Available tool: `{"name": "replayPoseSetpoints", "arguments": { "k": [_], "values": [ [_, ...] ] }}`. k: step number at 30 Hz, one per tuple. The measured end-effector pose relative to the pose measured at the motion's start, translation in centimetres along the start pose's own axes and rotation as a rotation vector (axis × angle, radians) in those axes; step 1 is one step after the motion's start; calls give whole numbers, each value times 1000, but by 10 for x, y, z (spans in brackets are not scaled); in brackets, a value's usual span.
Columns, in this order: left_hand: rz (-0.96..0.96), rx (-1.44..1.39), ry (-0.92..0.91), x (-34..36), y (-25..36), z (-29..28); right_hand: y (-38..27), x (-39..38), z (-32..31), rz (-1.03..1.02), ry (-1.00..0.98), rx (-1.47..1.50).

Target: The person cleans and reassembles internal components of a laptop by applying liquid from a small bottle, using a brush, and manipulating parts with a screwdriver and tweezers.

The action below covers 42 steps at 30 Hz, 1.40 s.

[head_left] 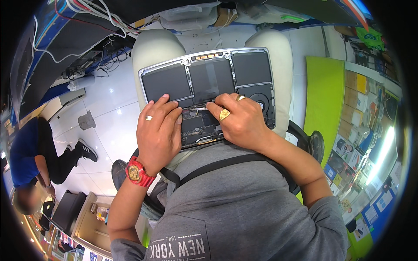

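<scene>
An opened laptop base [212, 78] lies across my lap, its inside facing up. Black battery packs [167, 82] fill its far half, and a round fan [261, 104] sits at the right. Nearer me is the dark circuit board [196, 124]. My left hand [159, 128] rests over the left side of the base, fingers stretched forward and a little apart, fingertips by the board's far edge. My right hand [239, 117] is closed in a pinch at the middle, beside a thin silvery strip [198, 109]. Whatever is between those fingertips is too small to name.
White and red cables [100, 19] hang at the upper left. A seated person [32, 152] in blue is at the left, near a beige drawer [93, 222]. A green-edged display case [322, 100] with boxed goods stands at the right. Clear plastic bins [189, 17] lie ahead.
</scene>
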<state>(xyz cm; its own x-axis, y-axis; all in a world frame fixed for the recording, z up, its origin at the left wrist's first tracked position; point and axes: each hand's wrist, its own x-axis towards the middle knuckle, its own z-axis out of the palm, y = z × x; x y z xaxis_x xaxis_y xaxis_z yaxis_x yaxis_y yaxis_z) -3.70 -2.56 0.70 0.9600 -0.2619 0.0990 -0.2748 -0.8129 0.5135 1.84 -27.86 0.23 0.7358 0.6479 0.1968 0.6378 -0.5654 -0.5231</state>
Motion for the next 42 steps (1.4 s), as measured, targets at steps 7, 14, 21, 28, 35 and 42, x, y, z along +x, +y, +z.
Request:
{"name": "replayPoseSetpoints", "arguments": {
  "k": [7,14,21,28,35,42],
  "values": [
    [17,10,38,5,2,1,0,0,2,-1,6,-10],
    [33,40,22,5,2,0,-1,5,-3,-120,17,-118],
    [41,52,12,4,3,0,-4,6,-7,-151,-4,-172],
    [30,37,12,4,2,1,0,4,-1,-117,12,-98],
    [11,22,-1,6,4,-1,2,3,-1,-79,-24,-61],
    [8,24,-5,6,4,-1,0,7,-2,-95,0,-74]
  ]
}}
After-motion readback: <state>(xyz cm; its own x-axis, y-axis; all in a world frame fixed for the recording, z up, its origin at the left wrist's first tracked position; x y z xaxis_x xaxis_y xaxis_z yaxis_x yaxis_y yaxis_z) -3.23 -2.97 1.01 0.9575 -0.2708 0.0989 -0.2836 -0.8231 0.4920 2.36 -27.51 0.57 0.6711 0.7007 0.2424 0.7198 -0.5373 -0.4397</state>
